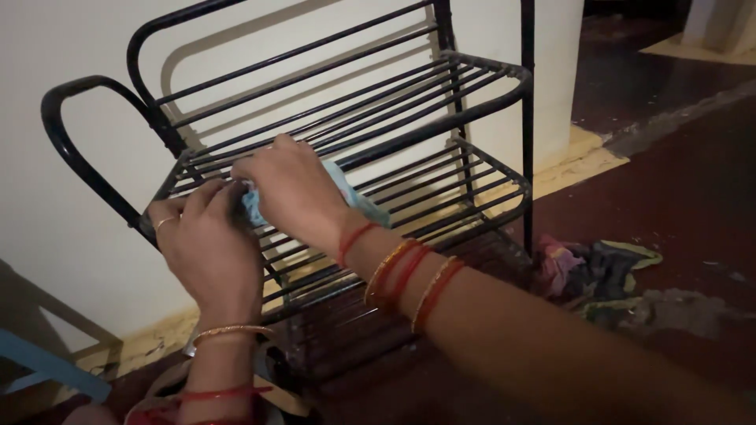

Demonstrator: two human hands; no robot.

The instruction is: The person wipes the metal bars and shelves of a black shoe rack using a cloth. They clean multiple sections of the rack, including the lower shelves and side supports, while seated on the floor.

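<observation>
A black metal rack [441, 118] with barred shelves stands against a pale wall. My right hand [295, 189] presses a light blue cloth [346, 189] onto the bars of the middle shelf, near its left end. My left hand [209, 244] sits right beside it, fingers curled around the shelf's left edge and touching the cloth's end. Both wrists carry red and gold bangles.
A crumpled multicoloured rag [594, 271] lies on the dark red floor to the right of the rack. A blue chair part [47, 366] shows at the lower left. A doorway opens at the upper right.
</observation>
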